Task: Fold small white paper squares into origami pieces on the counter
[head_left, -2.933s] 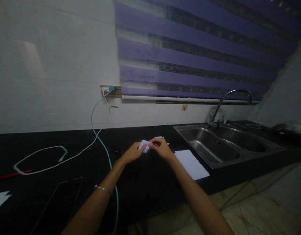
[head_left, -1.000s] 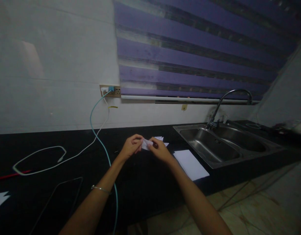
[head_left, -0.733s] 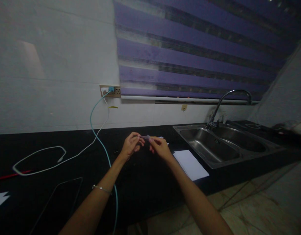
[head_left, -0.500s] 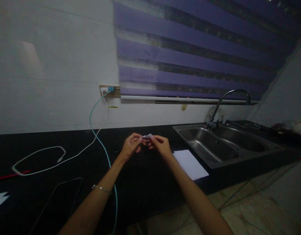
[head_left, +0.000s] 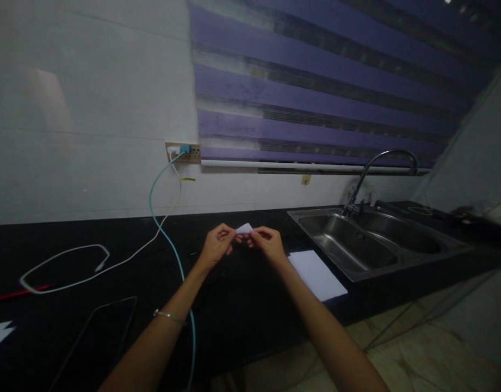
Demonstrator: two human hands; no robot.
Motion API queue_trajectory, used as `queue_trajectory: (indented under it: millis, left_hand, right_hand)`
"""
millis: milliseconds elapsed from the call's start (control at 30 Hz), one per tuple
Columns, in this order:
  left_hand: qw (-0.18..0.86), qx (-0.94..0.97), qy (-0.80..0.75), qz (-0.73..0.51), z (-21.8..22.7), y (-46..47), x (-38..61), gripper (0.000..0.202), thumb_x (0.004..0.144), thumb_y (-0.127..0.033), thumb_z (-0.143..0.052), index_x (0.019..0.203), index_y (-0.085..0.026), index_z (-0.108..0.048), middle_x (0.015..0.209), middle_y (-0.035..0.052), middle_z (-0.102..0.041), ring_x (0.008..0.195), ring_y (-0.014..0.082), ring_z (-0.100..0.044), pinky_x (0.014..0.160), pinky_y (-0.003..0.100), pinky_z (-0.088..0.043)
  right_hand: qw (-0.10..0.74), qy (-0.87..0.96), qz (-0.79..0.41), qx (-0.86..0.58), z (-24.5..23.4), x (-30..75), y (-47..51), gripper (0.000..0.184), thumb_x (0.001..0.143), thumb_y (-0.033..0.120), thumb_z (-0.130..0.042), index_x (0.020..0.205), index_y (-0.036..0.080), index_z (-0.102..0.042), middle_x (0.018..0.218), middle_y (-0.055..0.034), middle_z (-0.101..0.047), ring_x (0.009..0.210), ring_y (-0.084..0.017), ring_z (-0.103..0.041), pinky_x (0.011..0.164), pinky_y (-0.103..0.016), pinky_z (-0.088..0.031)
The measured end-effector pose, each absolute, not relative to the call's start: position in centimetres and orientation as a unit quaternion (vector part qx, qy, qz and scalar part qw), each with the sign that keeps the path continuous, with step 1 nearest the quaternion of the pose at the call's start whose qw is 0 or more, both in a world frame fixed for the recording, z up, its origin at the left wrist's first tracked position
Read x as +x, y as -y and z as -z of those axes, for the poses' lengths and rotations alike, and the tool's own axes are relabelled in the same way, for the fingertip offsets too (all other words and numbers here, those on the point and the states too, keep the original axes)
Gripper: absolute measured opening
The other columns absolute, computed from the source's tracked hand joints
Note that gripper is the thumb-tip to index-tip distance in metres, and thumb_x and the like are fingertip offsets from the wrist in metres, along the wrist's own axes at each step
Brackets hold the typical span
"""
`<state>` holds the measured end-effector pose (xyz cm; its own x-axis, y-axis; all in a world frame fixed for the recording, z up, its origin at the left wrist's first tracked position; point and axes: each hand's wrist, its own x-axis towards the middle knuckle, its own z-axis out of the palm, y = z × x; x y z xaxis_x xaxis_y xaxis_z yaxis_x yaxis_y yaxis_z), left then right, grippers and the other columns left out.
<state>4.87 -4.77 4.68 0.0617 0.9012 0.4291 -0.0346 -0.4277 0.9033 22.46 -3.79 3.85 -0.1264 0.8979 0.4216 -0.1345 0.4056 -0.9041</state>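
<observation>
Both of my hands hold a small folded piece of white paper (head_left: 245,228) a little above the black countertop (head_left: 242,294). My left hand (head_left: 216,247) pinches its left end with closed fingers. My right hand (head_left: 266,243) pinches its right end the same way. Only a small white tip of the paper shows above the fingertips. A thin bracelet (head_left: 168,316) circles my left wrist.
A white sheet of paper (head_left: 317,274) lies right of my hands, beside a steel double sink (head_left: 381,242) with a curved tap (head_left: 381,169). A teal cable (head_left: 168,228) and a white cable (head_left: 66,267) run from a wall socket (head_left: 184,153). A dark tablet (head_left: 99,337) lies front left.
The paper was a wider, flatter piece held lower. Now it is folded smaller and raised slightly, with both hands closer together. The camera view has barely shifted.
</observation>
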Motion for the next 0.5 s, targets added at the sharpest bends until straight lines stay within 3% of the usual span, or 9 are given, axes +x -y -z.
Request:
queue_trajectory:
  millis: [200, 333, 400, 500]
  left_hand:
    - [0.437, 0.605, -0.331, -0.577, -4.1, 4.5, 5.1, 0.031, 0.077, -0.043, -0.066, 0.085, -0.017, -0.051, 0.072, 0.0011, -0.065, 0.046, 0.0084, -0.055, 0.037, 0.017, -0.038]
    - [0.459, 0.605, -0.317, -0.568, -3.5, 4.2, 5.1, 0.039, 0.075, -0.042, -0.069, 0.100, -0.020, -0.048, 0.086, 0.0024, -0.065, 0.064, 0.0129, -0.063, 0.044, 0.017, -0.042]
    - [0.443, 0.619, -0.327, -0.561, -3.4, 4.1, 5.1, 0.035, 0.076, -0.042, -0.068, 0.097, -0.018, -0.051, 0.088, 0.0037, -0.065, 0.072, 0.0145, -0.064, 0.050, 0.018, -0.045]
    - [0.397, 0.646, -0.341, -0.556, -3.4, 3.9, 5.2, 0.026, 0.080, -0.041, -0.063, 0.086, -0.016, -0.057, 0.079, 0.0025, -0.063, 0.068, 0.0134, -0.061, 0.055, 0.021, -0.045]
  right_hand:
    - [0.571, 0.642, -0.398, -0.322, -4.1, 22.8, 4.0, 0.028, 0.077, 0.044, -0.067, 0.079, 0.016, -0.069, 0.072, -0.0055, -0.067, 0.059, -0.016, -0.060, 0.058, -0.029, -0.050]
    - [0.563, 0.669, -0.359, -0.326, -4.3, 22.9, 4.3, 0.024, 0.078, 0.040, -0.067, 0.077, 0.016, -0.068, 0.071, -0.0049, -0.066, 0.060, -0.015, -0.059, 0.058, -0.028, -0.047]
    - [0.559, 0.676, -0.358, -0.320, -4.5, 22.9, 4.5, 0.023, 0.079, 0.039, -0.067, 0.077, 0.016, -0.067, 0.071, -0.0048, -0.066, 0.060, -0.015, -0.058, 0.058, -0.027, -0.047]
    - [0.558, 0.666, -0.387, -0.309, -4.6, 22.7, 4.8, 0.023, 0.079, 0.039, -0.066, 0.084, 0.017, -0.063, 0.070, -0.0027, -0.065, 0.057, -0.014, -0.058, 0.055, -0.026, -0.046]
